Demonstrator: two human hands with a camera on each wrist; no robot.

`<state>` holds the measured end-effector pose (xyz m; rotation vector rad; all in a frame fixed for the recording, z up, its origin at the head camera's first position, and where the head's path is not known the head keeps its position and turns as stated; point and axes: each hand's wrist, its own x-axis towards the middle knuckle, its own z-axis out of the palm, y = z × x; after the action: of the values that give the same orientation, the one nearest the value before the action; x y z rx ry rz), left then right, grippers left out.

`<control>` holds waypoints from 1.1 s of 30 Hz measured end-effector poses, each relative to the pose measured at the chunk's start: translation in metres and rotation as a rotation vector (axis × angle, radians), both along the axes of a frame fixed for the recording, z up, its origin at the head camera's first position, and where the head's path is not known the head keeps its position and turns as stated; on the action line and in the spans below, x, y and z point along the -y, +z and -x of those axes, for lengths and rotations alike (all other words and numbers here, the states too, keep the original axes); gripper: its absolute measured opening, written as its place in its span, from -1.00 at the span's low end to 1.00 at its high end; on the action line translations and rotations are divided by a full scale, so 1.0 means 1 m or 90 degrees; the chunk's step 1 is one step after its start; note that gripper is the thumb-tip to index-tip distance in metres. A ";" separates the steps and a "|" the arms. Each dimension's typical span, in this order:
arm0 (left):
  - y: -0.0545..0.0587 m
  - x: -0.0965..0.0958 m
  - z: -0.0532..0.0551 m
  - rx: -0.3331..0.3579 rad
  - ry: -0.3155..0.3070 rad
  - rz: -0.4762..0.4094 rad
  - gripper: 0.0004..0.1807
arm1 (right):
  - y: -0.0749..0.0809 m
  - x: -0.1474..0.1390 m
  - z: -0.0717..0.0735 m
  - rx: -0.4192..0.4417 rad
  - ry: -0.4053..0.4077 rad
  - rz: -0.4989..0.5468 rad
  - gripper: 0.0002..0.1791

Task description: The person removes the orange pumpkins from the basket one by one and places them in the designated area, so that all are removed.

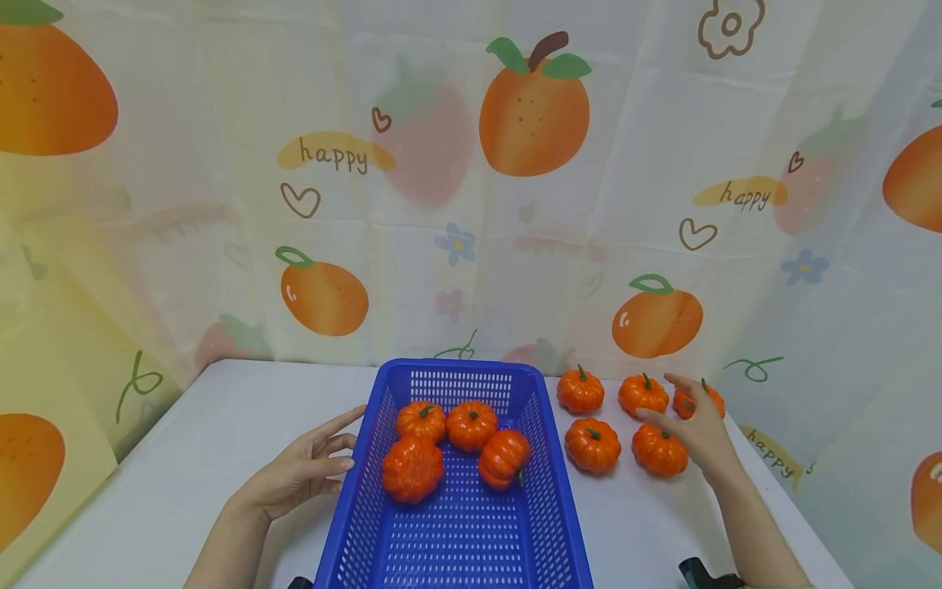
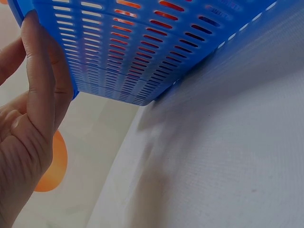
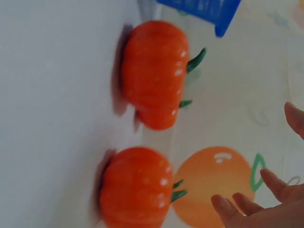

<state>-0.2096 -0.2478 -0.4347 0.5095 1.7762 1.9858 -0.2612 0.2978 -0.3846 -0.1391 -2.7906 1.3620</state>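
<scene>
In the head view, a blue plastic basket (image 1: 449,540) with slotted walls holds several small orange pumpkins (image 1: 473,425). My left hand (image 1: 298,474) touches the basket's left side with fingers fairly straight; the left wrist view shows those fingertips against its rim. To the basket's right, several more pumpkins (image 1: 592,446) stand in two rows on the white table. Over the right end of these rows hovers my right hand (image 1: 695,425), fingers spread and holding nothing. It partly hides the far-right pumpkin (image 1: 717,401). The right wrist view shows its fingers apart from the pumpkins (image 3: 156,71).
The white table (image 1: 294,393) ends at the back against a hanging cloth (image 1: 456,196) printed with fruit. Dark objects (image 1: 706,575) show at the wrists along the bottom edge. The basket's wall stands between the left hand and the loose pumpkins.
</scene>
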 end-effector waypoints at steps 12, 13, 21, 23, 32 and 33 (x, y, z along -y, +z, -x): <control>-0.002 -0.001 0.001 0.015 0.002 0.006 -0.21 | 0.024 0.052 -0.017 -0.079 0.132 0.046 -0.11; -0.002 -0.001 0.001 0.013 0.002 0.006 -0.21 | 0.024 0.057 -0.018 -0.088 0.146 0.055 -0.13; -0.004 0.000 0.001 0.009 -0.005 -0.004 -0.21 | 0.019 0.092 -0.023 -0.140 0.243 0.086 -0.22; -0.004 0.000 0.001 0.007 -0.010 -0.009 -0.21 | 0.018 0.101 -0.025 -0.138 0.263 0.089 -0.22; -0.004 0.000 0.002 0.008 -0.002 0.003 -0.21 | 0.011 0.136 -0.027 -0.132 0.356 0.102 -0.21; -0.004 0.000 0.002 0.008 -0.001 0.006 -0.21 | 0.010 0.139 -0.027 -0.122 0.360 0.099 -0.22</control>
<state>-0.2113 -0.2475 -0.4391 0.4947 1.7766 1.9752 -0.2339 0.1586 -0.3746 0.7901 -2.6571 1.5802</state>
